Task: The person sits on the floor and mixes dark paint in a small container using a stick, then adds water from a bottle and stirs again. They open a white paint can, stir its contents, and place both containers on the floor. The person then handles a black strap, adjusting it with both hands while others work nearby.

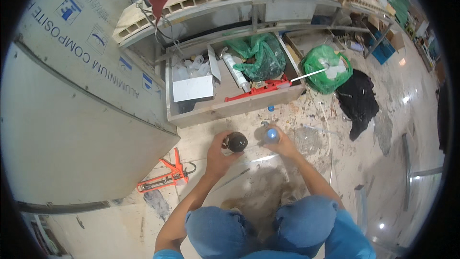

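Note:
In front of my knees, my left hand is wrapped round a dark, round-topped container, seen from above; I cannot make out its exact kind. Close beside it, my right hand grips a small bottle with a blue top. The two containers are apart, with a narrow gap between them. A small blue cap lies on the floor just beyond my right hand.
An open drawer ahead holds a white box, a sealant tube, a green bag and a red caulking gun. An orange caulking gun lies at left. A green bag and black cloth lie at right.

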A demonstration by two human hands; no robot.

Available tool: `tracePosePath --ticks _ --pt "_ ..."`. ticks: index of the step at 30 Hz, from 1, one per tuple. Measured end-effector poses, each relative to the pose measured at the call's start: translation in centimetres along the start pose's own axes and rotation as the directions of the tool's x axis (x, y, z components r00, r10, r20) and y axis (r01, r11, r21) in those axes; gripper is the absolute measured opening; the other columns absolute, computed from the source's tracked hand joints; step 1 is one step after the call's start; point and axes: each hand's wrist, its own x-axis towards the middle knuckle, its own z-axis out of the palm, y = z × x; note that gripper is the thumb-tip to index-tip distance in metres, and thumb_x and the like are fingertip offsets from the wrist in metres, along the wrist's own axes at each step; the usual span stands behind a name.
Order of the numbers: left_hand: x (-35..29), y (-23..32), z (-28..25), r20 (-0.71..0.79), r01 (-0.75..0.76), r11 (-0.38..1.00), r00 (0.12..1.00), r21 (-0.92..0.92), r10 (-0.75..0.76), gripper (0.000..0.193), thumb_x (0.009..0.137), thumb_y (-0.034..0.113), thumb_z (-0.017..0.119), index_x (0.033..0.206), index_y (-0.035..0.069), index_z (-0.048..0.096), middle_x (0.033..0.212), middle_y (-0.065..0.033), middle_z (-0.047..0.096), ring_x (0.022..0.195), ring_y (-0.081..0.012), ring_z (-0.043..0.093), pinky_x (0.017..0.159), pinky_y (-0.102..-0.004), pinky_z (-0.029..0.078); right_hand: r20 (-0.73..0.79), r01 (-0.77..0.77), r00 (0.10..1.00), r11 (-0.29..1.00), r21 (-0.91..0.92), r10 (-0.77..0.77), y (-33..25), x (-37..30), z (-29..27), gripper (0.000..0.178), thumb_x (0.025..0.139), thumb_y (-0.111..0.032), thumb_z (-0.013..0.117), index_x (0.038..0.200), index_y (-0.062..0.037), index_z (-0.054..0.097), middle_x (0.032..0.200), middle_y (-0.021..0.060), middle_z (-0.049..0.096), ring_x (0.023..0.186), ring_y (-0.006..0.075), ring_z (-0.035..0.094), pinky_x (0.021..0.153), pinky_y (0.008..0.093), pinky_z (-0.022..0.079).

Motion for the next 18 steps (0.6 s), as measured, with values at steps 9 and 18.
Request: tracePosePath --ticks 9,18 --pt "-0.2 -1.7 1.5 -0.019 0.005 1.0 1.0 0.023 -0.004 0.076 0.076 0.01 0.093 0.141 0.016 0.056 0.136 -0.0072 0.063 0.114 -0.0226 0.065 0.091 -0.0369 0.056 0.049 0.017 0.999 0.981 -0.191 -0.008 -10.0 -2.8 -0.7 0.077 0.077 -0.034 0.094 0.138 -0.0047 0.058 0.124 0.0138 0.07 0.117 0.0245 0.067 0.103 0.0378 0.051" --pt "0.0 -2.7 2.7 -0.011 -0.171 0.962 0.984 0.212 0.177 0.075 0.072 0.01 0.094 0.136 0.015 0.057 0.133 -0.0112 0.066 0.116 -0.0316 0.067 0.093 -0.0403 0.058 0.292 0.055 0.934 0.722 -0.69 0.207 -18.7 -5.6 -3.8 0.076 0.081 -0.053 0.085 0.129 0.0001 0.059 0.088 0.0257 0.074 0.083 0.046 0.074 0.076 0.0502 0.058"
